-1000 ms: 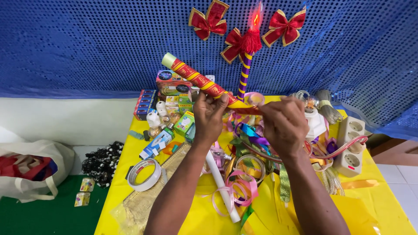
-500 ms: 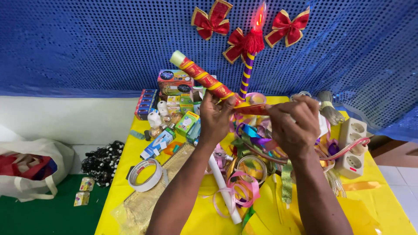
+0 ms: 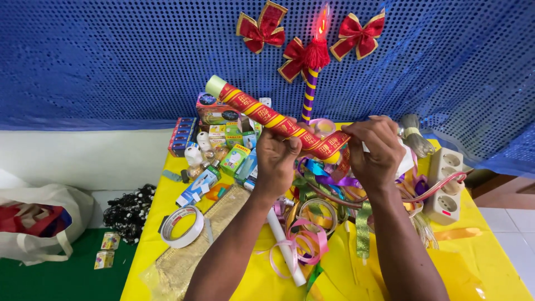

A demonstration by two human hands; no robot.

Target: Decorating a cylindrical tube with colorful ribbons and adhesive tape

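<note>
The red-and-gold wrapped tube (image 3: 267, 116) is up in the air over the yellow table (image 3: 490, 262), slanting from its pale green end at upper left down to the person's hands. A moment ago less of the patterned ribbon showed near the lower end; now the red band reaches further down the tube, right to the right hand (image 3: 378, 150), so another turn of wrapping seems to have gone on. The left hand (image 3: 277, 159) is closed around the middle of the tube, steadying it. The right hand has come in closer and pinches the loose red ribbon end (image 3: 341, 153) against the tube's lower tip, fingers curled tight. Below them lies a heap of coloured ribbon coils (image 3: 312, 223), a roll of white tape (image 3: 182, 226) to the left, and white power strips (image 3: 446, 187) to the right. A finished striped candle with a glowing red flame (image 3: 315, 56) stands behind.
</note>
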